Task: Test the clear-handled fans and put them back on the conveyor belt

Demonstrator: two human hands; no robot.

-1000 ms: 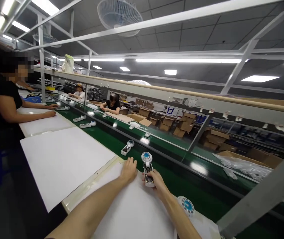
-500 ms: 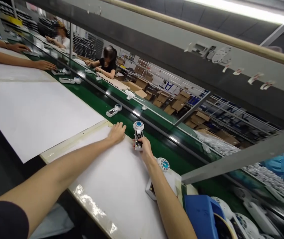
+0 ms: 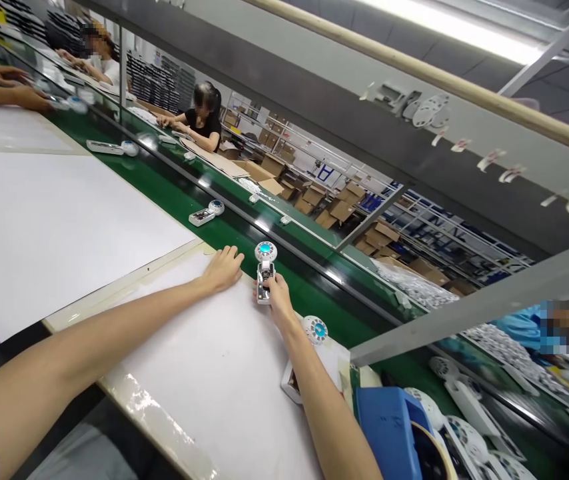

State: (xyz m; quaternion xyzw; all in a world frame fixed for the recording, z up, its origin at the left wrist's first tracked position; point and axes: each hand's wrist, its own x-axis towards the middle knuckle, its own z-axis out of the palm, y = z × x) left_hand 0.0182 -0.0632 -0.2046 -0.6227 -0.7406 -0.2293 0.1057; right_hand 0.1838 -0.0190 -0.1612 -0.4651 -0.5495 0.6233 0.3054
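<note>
A white handheld unit with a round, blue-centred head (image 3: 265, 265) sits in the person's right hand (image 3: 278, 297), at the far edge of the white-covered surface (image 3: 199, 380). Its long axis runs away from the person: the opened handle, dark parts showing inside, points back toward them, and the head points out over the green conveyor belt (image 3: 237, 233). The right hand is closed around the handle's lower part, thumb over the open face. The left hand (image 3: 223, 269) is near but clear of the unit, on its left, palm down at the surface's edge, fingers loosely bent and partly open; nothing shows in its grasp, though its underside is hidden. No object stands in the gap between the hands and the unit. A second unit (image 3: 315, 329) lies by the right forearm, which covers part of it. Farther left along the belt lie a third unit (image 3: 207, 212) and a fourth unit (image 3: 113, 147). To the right, a blue holder with a roll (image 3: 387, 427) stands near more white parts (image 3: 467, 437), and a slanting grey post (image 3: 464, 323) crosses the view. A co-worker's hand (image 3: 32, 99) is well apart at upper left.
</note>
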